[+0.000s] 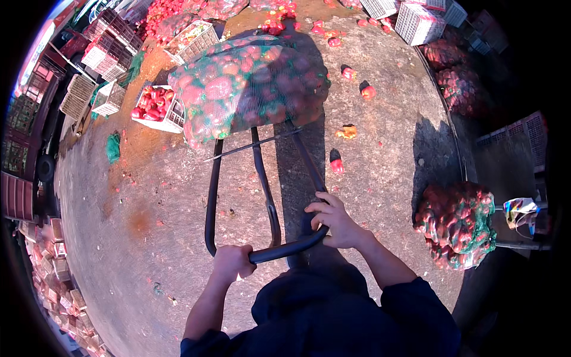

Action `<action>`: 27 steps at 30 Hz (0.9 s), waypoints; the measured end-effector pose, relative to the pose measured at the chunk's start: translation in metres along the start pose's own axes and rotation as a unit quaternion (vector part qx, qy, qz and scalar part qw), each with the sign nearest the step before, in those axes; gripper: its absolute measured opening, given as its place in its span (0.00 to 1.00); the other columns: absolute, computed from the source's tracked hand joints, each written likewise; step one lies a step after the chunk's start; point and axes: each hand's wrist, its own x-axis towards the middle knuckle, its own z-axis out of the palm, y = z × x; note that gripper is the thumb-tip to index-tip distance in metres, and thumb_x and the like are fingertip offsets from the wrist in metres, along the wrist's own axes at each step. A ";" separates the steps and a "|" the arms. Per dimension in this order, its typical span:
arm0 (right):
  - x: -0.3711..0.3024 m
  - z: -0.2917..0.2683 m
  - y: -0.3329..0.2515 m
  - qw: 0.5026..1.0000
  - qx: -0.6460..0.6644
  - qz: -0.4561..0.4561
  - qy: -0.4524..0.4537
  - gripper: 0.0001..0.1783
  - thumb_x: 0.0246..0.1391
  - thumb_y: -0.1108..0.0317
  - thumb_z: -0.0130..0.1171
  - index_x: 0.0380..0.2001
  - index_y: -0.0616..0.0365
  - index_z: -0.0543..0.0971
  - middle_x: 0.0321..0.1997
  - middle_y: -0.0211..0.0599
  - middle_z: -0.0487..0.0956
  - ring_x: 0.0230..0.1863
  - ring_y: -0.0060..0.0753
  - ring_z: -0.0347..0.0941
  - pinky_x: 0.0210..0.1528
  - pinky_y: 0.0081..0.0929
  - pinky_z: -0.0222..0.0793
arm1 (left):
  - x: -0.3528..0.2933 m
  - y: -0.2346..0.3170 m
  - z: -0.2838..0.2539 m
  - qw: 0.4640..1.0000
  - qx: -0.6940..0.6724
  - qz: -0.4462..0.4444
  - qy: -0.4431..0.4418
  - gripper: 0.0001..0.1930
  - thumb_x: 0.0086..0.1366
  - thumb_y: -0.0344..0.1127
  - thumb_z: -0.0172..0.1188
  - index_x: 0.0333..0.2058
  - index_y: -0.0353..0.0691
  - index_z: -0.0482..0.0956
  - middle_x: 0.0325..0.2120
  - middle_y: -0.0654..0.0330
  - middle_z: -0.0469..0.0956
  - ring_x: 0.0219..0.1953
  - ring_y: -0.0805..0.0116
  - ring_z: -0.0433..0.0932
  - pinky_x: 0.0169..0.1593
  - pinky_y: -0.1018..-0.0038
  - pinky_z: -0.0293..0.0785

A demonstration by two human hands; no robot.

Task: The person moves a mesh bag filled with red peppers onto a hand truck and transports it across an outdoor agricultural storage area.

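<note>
In front of me stands a hand truck with a black tubular handle (291, 247). A large green mesh sack of red bell peppers (238, 89) lies across its far end. My left hand (233, 262) is closed in a fist round the near left corner of the handle. Over the near right corner, my right hand (338, 223) is hooked loosely, with its fingers somewhat apart. A thin dark bar or strap (253, 144) crosses the frame just below the sack. The sack hides the truck's lower end.
A white crate of red peppers (159, 108) stands left of the sack. Loose peppers (367, 91) lie on the concrete to the right. Another mesh sack (457, 225) sits at the right. Stacked crates (110, 44) and a pepper heap (172, 18) are farther off.
</note>
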 end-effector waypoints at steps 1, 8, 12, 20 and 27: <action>-0.021 0.007 0.002 0.996 0.062 0.053 0.023 0.23 0.27 0.72 0.62 0.35 0.53 0.76 0.55 0.38 0.67 0.62 0.43 0.58 0.62 0.40 0.52 | -0.008 0.010 0.007 1.000 0.000 0.003 -0.003 0.10 0.41 0.41 0.62 0.23 0.46 0.77 0.15 0.55 0.75 0.24 0.53 0.77 0.29 0.62 0.74; -0.121 0.071 -0.006 0.681 0.517 0.438 0.277 0.44 0.51 0.76 0.52 0.67 0.45 0.44 0.42 0.38 0.70 0.37 0.34 0.72 0.36 0.39 0.74 | -0.046 0.068 0.089 0.999 -0.033 0.022 -0.031 0.11 0.48 0.43 0.58 0.28 0.45 0.77 0.20 0.55 0.78 0.28 0.53 0.79 0.33 0.60 0.74; -0.154 0.071 -0.016 0.621 0.564 0.409 0.359 0.43 0.51 0.76 0.52 0.67 0.39 0.45 0.20 0.32 0.68 0.14 0.30 0.67 0.21 0.38 0.72 | -0.066 0.104 0.115 0.998 -0.050 0.023 -0.038 0.11 0.50 0.44 0.56 0.30 0.45 0.77 0.22 0.53 0.78 0.28 0.53 0.79 0.34 0.60 0.74; -0.237 0.004 0.013 0.633 0.567 0.398 0.346 0.40 0.52 0.75 0.51 0.65 0.42 0.47 0.18 0.32 0.65 0.12 0.31 0.64 0.16 0.35 0.68 | -0.087 0.235 0.137 0.993 -0.074 -0.042 -0.079 0.15 0.49 0.47 0.59 0.34 0.47 0.78 0.24 0.53 0.79 0.31 0.52 0.79 0.37 0.59 0.74; -0.294 -0.089 0.063 0.683 0.509 0.412 0.325 0.38 0.51 0.76 0.52 0.64 0.52 0.50 0.16 0.31 0.65 0.10 0.27 0.64 0.11 0.29 0.66 | -0.070 0.361 0.169 0.985 -0.136 -0.054 -0.095 0.16 0.52 0.45 0.57 0.38 0.45 0.75 0.30 0.49 0.79 0.37 0.50 0.78 0.41 0.58 0.73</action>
